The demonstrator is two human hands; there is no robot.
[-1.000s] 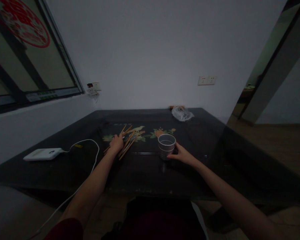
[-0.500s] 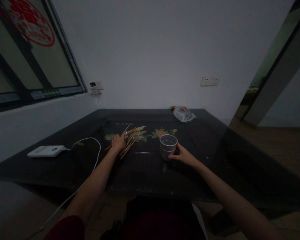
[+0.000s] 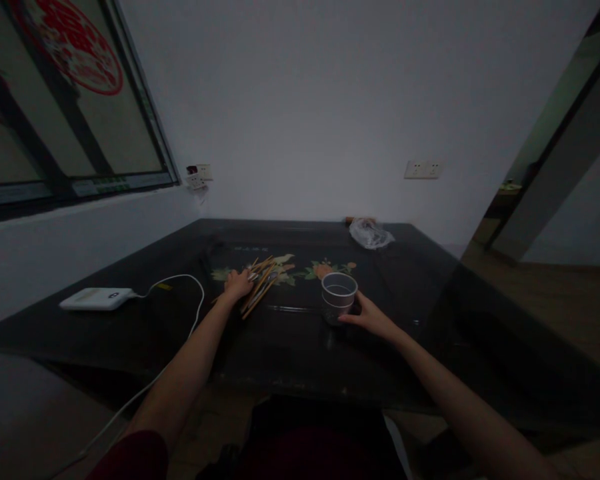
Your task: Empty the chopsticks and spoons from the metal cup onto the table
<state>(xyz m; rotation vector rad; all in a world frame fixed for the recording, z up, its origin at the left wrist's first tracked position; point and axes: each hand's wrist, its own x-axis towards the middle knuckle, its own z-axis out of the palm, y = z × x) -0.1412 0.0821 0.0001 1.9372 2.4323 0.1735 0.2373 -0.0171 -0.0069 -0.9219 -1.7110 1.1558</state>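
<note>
The chopsticks [image 3: 258, 283] lie in a loose bundle on the dark desk [image 3: 290, 340], just left of the paper cup [image 3: 339, 295], which serves here as the landmark. Their long axis runs on a slant: the near ends point toward the person and away from the cup, the far ends point away from the person and fan out slightly over the flower pattern beyond the cup's left side. They are roughly parallel but not squared up, and some cross each other.

The left hand [image 3: 238, 285] rests flat on the near part of the bundle, fingers spread over the sticks rather than closed round them; the light is too dim to say whether any stick is pinched. The right hand [image 3: 369, 315] sits at the cup's right side, thumb and fingers curved against its lower wall, holding it upright on the desk.

Several things could go wrong from here. A flat palm on round sticks gives little hold, so a push may roll them apart or send one sliding off toward the charging cable [image 3: 190, 293] further left of the cup. The cup looks light and seems nearly empty, so a firm squeeze may dent it and a knock from a long stick may tip it. Sticks standing in so shallow a cup could lever it over once the steadying hand lets go.

A crumpled plastic bag [image 3: 371, 233] lies well behind the cup near the wall.
</note>
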